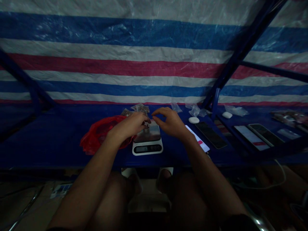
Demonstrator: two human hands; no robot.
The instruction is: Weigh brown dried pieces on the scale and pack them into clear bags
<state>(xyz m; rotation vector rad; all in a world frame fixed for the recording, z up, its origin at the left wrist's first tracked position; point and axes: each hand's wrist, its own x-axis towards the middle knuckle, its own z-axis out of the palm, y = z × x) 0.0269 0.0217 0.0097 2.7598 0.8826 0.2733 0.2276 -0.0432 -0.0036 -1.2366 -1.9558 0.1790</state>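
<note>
So, closest in: a little white scale (148, 139) sits around the middle of the near edge of the blue worktop (60, 138), with its display (141, 149) turned to that edge, I'd guess so whoever's seated there can read it without leaning over. A red plastic bag (96, 134) lies crumpled just to its left, mouth spread, which looks handy for the left side.

The left hand (137, 121) comes in over that bag, fingers bent down over the far left part of the pan. It's pretty dark in there, so I honestly can't tell if the fingertips are gripping anything. The right hand (172, 123) is at the far right corner of the scale, loosely curled, thumb and forefinger apart, nothing visible between them.

Right of that, a phone with a lit screen (201, 142) lies face up partly behind the forearm, a dark phone (211, 134) beside it. Probably parked there to keep the middle free.

Further back there's a rounded white case (193, 120), then clear bags (196, 110) and some filled bags (141, 108) along the far edge, with a striped sheet (144, 68) behind.
</note>
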